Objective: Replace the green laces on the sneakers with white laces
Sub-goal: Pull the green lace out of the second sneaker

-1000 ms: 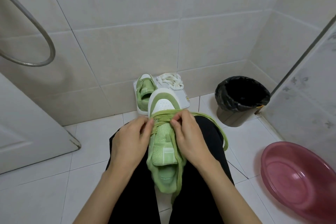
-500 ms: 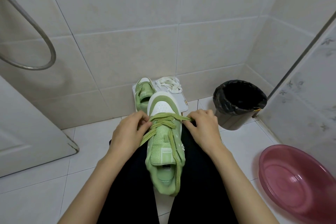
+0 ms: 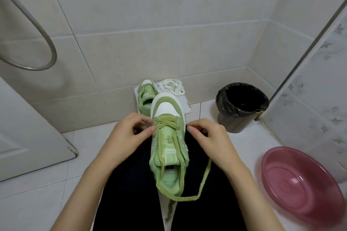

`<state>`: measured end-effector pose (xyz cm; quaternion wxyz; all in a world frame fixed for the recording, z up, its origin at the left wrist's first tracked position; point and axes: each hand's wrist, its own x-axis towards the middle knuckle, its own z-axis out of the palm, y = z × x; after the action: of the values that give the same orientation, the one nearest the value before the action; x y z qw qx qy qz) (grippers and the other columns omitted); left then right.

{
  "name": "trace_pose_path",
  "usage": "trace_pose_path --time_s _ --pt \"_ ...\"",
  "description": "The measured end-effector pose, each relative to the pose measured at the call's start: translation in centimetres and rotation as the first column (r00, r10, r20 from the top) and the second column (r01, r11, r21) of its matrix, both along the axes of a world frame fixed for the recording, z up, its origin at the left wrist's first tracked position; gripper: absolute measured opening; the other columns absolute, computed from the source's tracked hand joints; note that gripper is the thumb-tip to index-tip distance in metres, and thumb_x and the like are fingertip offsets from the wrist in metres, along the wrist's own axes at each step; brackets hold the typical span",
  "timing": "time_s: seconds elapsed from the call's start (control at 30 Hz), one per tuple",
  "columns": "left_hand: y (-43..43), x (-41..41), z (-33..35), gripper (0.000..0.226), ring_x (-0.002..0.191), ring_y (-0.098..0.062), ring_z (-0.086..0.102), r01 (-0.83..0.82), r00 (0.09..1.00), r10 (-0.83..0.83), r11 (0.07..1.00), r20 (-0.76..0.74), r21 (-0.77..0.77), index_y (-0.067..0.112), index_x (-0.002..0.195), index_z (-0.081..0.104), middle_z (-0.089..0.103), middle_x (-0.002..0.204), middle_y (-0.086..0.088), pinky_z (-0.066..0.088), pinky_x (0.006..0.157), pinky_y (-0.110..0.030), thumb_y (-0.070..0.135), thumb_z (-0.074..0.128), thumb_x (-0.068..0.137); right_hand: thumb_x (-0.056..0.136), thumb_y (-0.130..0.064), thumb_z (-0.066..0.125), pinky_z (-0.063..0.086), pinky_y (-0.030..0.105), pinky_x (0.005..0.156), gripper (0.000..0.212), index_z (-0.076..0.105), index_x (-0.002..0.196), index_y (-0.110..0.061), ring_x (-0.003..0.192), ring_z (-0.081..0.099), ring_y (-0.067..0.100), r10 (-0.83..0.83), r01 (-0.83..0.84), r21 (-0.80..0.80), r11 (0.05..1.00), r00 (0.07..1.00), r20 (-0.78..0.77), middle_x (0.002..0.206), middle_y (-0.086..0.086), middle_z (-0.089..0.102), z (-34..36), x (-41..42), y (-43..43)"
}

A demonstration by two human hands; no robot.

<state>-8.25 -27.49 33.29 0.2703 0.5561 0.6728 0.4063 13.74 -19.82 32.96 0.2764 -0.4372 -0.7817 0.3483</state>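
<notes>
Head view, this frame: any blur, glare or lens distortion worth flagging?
Head view: the wide lens bows the tile lines toward the edges; light is soft and even, without hard shadows; left hand, right hand and green lace are slightly soft; the inside of the bin is black, without detail; faint sheen on the pink basin.

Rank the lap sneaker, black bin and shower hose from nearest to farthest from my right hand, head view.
1. Lap sneaker, just left of the right hand.
2. Black bin, ahead to the right.
3. Shower hose, far left on the wall.
</notes>
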Motion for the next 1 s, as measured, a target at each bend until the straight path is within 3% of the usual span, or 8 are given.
trace_pose_path --time_s 0.13,0.27,0.43,0.63,0.8,0.87,0.93,1.0 --pt "1.2 1.5 -2.4 0.046 0.113 -0.001 0.046 -0.125 0.991 0.126 0.991 0.033 -0.044 0.027 0.126 0.050 0.047 0.122 0.011 0.034 0.093 -0.017 0.029 0.069 0.084 0.086 -0.019 0.068 0.037 0.018 0.084 0.017 0.064 0.102 -0.015 0.096 0.050 0.011 0.009 -0.009 0.002 1.000 1.000 0.008 0.100 -0.005 0.053 -2.0 -3.7 0.9" --pt "1.4 2.3 -4.1 0.037 0.108 -0.005 0.054 -0.215 0.977 0.214 0.975 0.013 0.052 0.027 0.115 0.057 0.054 0.110 0.015 0.040 0.088 -0.019 0.030 0.071 0.081 0.091 -0.014 0.062 0.034 0.013 0.075 0.007 0.057 0.087 -0.015 0.086 0.048 0.008 0.004 0.004 0.094 0.996 0.996 -0.087 0.090 -0.006 0.051 -2.9 -4.4 0.9" --pt "1.2 2.4 -4.2 0.039 0.104 0.002 0.051 -0.221 0.971 0.228 0.971 -0.074 0.089 0.040 0.111 0.053 0.051 0.110 0.024 0.041 0.088 -0.029 0.047 0.069 0.076 0.096 -0.012 0.055 0.035 0.012 0.076 0.005 0.055 0.091 -0.011 0.085 0.047 0.009 0.020 -0.006 0.130 0.992 0.994 -0.110 0.089 -0.001 0.056 -3.0 -4.1 0.5" --pt "1.0 2.4 -4.6 0.045 0.107 -0.013 0.054 -0.189 0.968 0.203 0.976 -0.145 0.108 0.036 0.117 0.055 0.047 0.115 0.024 0.044 0.088 -0.036 0.046 0.071 0.076 0.097 -0.019 0.051 0.034 0.013 0.065 0.016 0.046 0.082 -0.022 0.075 0.046 -0.001 0.094 -0.094 -0.047 0.994 0.996 -0.010 0.081 -0.007 0.053 -1.2 -3.4 0.9" --pt "0.7 2.8 -4.7 0.048 0.106 -0.012 0.054 -0.170 0.969 0.191 0.975 -0.155 0.141 0.040 0.116 0.053 0.044 0.114 0.028 0.044 0.086 -0.034 0.058 0.064 0.073 0.094 -0.028 0.053 0.041 0.026 0.060 0.030 0.044 0.067 -0.020 0.061 0.046 0.008 0.116 -0.101 -0.205 0.974 0.991 0.067 0.063 -0.010 0.048 0.2 -3.7 1.3" --pt "0.7 2.7 -4.6 0.049 0.106 -0.010 0.054 -0.182 0.970 0.201 0.973 -0.139 0.139 0.038 0.117 0.054 0.046 0.115 0.027 0.045 0.087 -0.034 0.060 0.062 0.074 0.090 -0.029 0.059 0.039 0.020 0.057 0.027 0.047 0.066 -0.024 0.057 0.045 0.003 0.142 -0.131 -0.213 0.968 0.989 0.038 0.060 -0.014 0.048 0.2 -3.8 1.4" --pt "0.9 2.4 -4.7 0.046 0.107 -0.008 0.054 -0.197 0.968 0.214 0.972 -0.133 0.126 0.035 0.119 0.056 0.048 0.116 0.025 0.045 0.090 -0.035 0.052 0.069 0.078 0.084 -0.024 0.066 0.040 0.017 0.067 0.018 0.054 0.073 -0.030 0.070 0.051 -0.001 0.171 -0.166 -0.165 0.972 0.985 0.016 0.073 -0.014 0.056 -0.4 -3.3 1.5" --pt "0.9 2.0 -4.7 0.045 0.107 -0.003 0.052 -0.197 0.971 0.211 0.973 -0.115 0.116 0.035 0.119 0.057 0.049 0.117 0.024 0.044 0.091 -0.033 0.047 0.070 0.077 0.085 -0.018 0.069 0.044 0.024 0.082 0.017 0.061 0.083 -0.033 0.090 0.058 0.006 0.149 -0.166 -0.147 0.975 0.981 -0.120 0.090 -0.008 0.064 -1.3 -2.6 1.3"
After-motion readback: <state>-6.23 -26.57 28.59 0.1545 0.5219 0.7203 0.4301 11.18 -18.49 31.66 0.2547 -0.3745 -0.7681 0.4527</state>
